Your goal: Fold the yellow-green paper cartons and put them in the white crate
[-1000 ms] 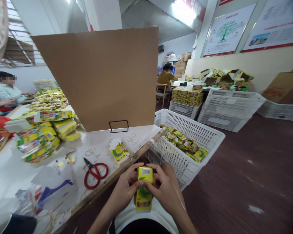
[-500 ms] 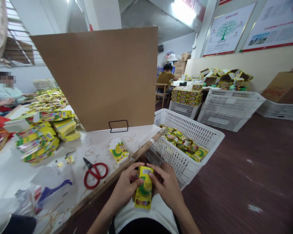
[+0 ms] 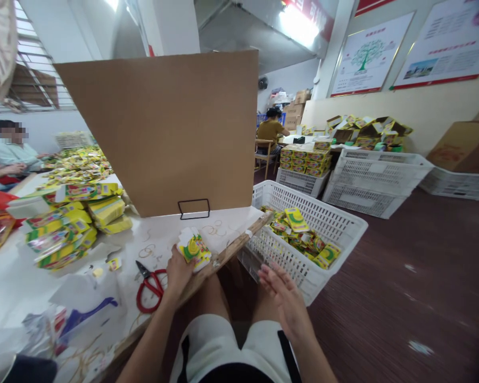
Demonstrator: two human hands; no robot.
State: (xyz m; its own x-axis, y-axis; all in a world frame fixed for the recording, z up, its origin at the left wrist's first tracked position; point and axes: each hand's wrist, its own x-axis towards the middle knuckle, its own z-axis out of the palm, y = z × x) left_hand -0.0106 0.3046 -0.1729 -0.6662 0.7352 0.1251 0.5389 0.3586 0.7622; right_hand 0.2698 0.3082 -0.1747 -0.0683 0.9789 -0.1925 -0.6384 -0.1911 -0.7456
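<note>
The yellow box that both hands were pressing shut over the lap a moment ago is gone from them. A box like it now lies on top of the heap in the white basket, probably the same folded box. The right hand hangs empty just beside the basket's near wall, fingers spread wide. The left hand has gone up to the near edge of the worktop. It curls against the stack of flat cartons, next to the red scissors. I cannot tell whether it has pinched one yet. So one box is finished with.
</note>
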